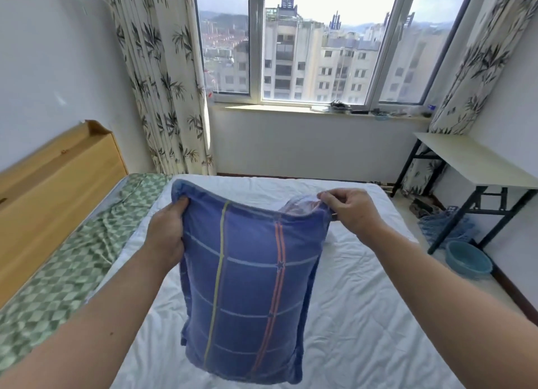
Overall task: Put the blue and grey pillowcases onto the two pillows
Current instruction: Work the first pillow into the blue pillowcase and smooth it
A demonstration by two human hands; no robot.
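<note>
Both hands on blue pillowcase

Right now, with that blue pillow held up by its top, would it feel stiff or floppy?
Probably soft: the blue pillowcase dents where the left hand grips it. Likely light, since the right hand only pinches a corner. It hangs plump rather than limp, so the filling seems to hold shape.

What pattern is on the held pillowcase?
Blue pillowcase: pale grid, one yellow and one orange stripe; head view.
</note>
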